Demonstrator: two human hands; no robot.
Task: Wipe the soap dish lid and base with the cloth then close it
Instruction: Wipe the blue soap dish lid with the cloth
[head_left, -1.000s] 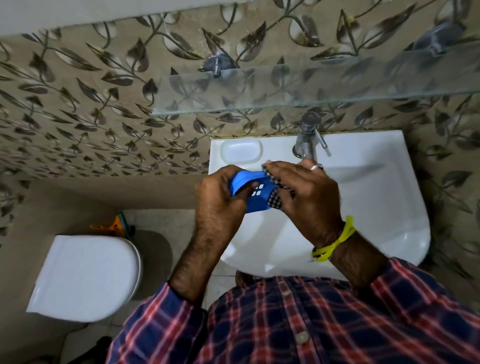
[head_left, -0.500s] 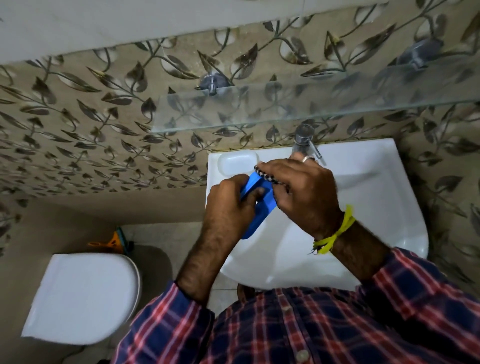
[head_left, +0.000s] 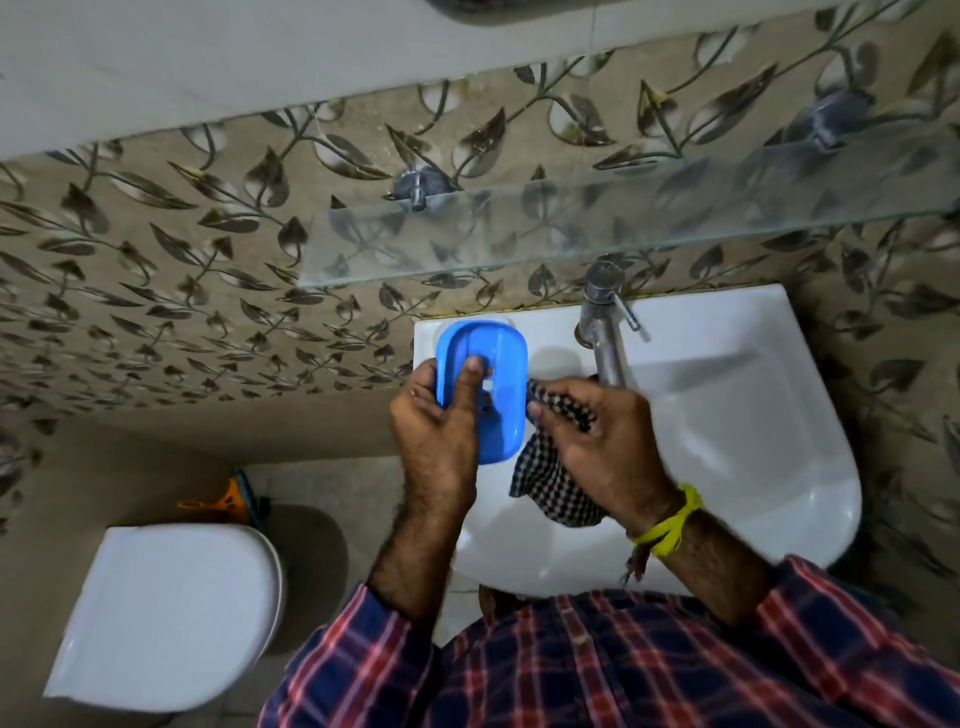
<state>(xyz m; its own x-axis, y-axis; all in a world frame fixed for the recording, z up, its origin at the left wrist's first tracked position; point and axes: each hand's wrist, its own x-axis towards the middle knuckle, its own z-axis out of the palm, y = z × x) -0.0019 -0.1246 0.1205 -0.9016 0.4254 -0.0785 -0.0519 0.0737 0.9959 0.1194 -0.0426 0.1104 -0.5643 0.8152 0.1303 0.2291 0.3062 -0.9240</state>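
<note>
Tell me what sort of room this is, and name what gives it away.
A small bathroom, most likely in a home. A white wash basin with a metal tap is fixed to the leaf-patterned tiled wall, and a closed white toilet stands beside it.

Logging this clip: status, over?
Left hand grips blue soap dish piece, thumb inside. Right hand holds checked cloth, off the dish. Tap close by.

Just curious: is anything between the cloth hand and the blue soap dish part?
Nothing visible. The right hand grips the checked cloth right beside the blue soap dish part, which the left hand holds with its thumb across it.
</note>
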